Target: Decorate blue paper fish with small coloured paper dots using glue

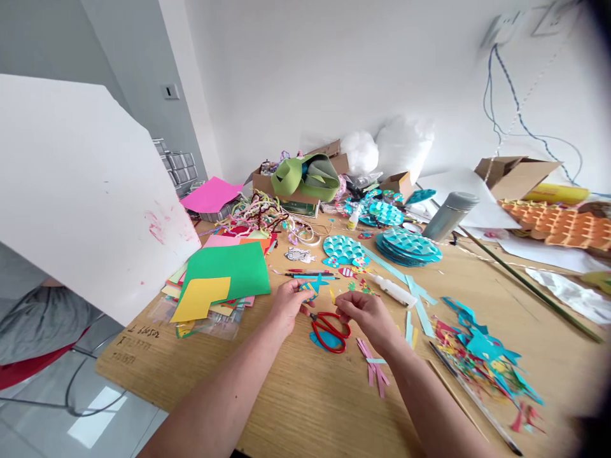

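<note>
My left hand (287,306) is closed on a small blue paper fish (312,286) with yellow stripes, held just above the table. Facing it, my right hand (365,310) has thumb and forefinger pinched at a thin yellow paper strip (333,296); their exact contact is hard to make out. Below and between the hands lie red-handled scissors (337,350), resting over a blue paper piece (324,339). Several pink paper strips (377,375) are under my right forearm. Just beyond my hands are a white glue bottle (394,291) and a red striped paper fish (347,273).
Green paper (248,264) and other coloured sheets are stacked at left. Blue woven paper plates (409,245) stand behind, near a grey bottle (451,215). Paper scraps (487,346) and a long brush (477,401) lie right. A white board (90,184) rises at far left.
</note>
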Action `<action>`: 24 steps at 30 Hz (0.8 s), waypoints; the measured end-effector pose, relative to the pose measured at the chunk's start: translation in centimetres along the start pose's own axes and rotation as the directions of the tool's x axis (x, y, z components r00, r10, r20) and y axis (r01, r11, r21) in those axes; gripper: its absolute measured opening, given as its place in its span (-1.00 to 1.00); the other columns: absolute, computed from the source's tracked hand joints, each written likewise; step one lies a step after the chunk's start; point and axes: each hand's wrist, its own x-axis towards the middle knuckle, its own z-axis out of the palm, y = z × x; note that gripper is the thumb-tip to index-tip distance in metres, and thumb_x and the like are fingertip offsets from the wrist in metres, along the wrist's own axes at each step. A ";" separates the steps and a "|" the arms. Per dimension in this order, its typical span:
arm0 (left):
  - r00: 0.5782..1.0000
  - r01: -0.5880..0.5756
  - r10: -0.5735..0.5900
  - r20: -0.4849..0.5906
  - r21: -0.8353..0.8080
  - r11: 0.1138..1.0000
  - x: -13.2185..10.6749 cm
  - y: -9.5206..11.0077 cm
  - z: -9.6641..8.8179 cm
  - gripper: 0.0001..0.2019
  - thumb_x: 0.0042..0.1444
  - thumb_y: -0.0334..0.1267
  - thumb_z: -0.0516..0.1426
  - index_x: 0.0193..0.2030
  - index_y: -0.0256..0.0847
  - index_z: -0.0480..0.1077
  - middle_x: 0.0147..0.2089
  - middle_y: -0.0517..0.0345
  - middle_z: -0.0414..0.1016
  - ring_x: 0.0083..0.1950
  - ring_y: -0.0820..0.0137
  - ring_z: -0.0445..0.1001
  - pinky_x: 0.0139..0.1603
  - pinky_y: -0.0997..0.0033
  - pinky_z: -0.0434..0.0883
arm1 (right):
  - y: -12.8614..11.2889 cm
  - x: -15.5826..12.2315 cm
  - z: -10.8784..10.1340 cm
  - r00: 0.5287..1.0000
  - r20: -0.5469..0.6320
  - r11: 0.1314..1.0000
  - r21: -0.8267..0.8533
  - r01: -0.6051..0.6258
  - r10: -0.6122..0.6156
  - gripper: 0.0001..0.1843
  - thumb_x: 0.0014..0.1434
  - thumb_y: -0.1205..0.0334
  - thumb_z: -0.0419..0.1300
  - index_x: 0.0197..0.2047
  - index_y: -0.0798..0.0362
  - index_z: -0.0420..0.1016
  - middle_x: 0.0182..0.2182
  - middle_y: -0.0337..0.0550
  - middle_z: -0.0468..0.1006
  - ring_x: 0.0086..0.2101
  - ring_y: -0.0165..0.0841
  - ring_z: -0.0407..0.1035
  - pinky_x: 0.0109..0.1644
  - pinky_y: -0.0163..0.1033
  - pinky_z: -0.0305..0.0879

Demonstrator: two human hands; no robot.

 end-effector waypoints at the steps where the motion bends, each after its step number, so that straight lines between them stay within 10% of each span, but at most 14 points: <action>1: 0.999 0.006 -0.007 0.034 0.026 1.000 -0.1 0.0 0.1 -0.74 -0.22 -0.31 0.24 -0.30 -0.31 0.43 -0.42 0.16 0.46 -0.56 0.50 0.41 -0.74 0.63 0.16 | 0.0 -0.3 0.1 0.999 0.033 0.996 0.092 -0.013 0.010 -0.66 0.01 -0.06 0.18 -0.47 0.09 0.40 -0.60 -0.22 0.45 -0.59 -0.43 0.29 -0.48 -0.31 0.22; 24: 0.978 0.008 -0.054 0.201 0.223 0.975 -1.0 0.1 0.7 -0.70 -0.16 -0.24 0.16 -0.25 -0.35 0.44 -0.46 0.09 0.51 -0.60 0.47 0.42 -0.73 0.59 0.20 | 1.4 -0.4 -0.2 0.980 0.179 0.977 0.180 -0.115 0.083 -0.59 -0.10 -0.10 0.26 -0.58 0.09 0.35 -0.67 -0.28 0.37 -0.61 -0.49 0.22 -0.52 -0.35 0.12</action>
